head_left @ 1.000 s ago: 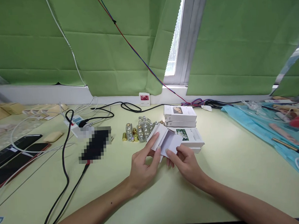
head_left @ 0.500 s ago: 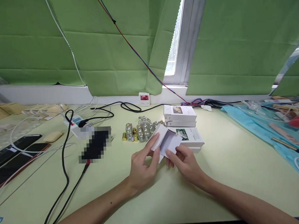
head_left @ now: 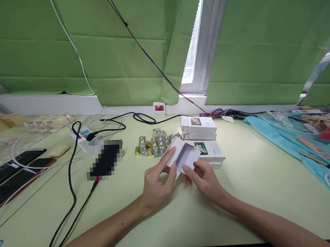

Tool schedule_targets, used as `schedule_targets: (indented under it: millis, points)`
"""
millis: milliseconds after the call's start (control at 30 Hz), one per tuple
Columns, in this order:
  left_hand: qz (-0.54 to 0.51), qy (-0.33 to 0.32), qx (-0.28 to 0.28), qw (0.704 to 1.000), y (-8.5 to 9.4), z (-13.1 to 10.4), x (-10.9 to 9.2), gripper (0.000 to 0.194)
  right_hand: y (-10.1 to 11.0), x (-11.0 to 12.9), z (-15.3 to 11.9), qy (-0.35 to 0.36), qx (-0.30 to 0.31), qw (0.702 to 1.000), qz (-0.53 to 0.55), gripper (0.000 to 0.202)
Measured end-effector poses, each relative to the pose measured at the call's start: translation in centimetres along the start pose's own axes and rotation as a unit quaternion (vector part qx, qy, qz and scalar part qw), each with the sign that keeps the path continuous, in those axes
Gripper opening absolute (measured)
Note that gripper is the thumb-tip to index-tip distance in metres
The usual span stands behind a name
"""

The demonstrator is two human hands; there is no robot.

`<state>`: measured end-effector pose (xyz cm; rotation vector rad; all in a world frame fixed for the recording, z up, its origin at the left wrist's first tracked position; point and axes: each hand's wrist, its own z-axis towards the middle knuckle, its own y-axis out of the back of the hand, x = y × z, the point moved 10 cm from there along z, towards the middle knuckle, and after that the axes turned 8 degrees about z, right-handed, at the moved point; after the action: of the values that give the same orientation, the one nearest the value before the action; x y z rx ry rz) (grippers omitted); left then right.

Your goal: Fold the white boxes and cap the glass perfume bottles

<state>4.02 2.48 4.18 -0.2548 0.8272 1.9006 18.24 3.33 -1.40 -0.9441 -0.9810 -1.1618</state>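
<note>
A small white cardboard box (head_left: 175,155) is held tilted above the table, its open end and inner flap facing me. My left hand (head_left: 160,183) grips the box's left side, with the thumb at the lower edge and fingers along the outside. The flap is pinched by my right hand (head_left: 207,178), thumb on the inner face and fingers behind. Just behind the box stand several small glass bottles (head_left: 161,145) with gold tops, and loose gold caps (head_left: 137,151) lie beside them. White boxes with a flower picture (head_left: 212,150) are stacked to the right.
More white boxes (head_left: 199,125) are piled farther back. On the left are a pixelated dark device (head_left: 106,159), phones (head_left: 22,179), a power strip (head_left: 83,138) and black cables (head_left: 71,178). A blue sheet (head_left: 275,140) with assorted items covers the right side.
</note>
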Motion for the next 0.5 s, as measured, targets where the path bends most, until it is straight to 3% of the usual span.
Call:
schedule_targets:
  millis: [500]
  points:
    - [-0.034,0.027,0.007,0.999,-0.13,0.02,0.56,0.046,-0.12,-0.15,0.21,-0.017,0.003,0.999,0.032,0.036]
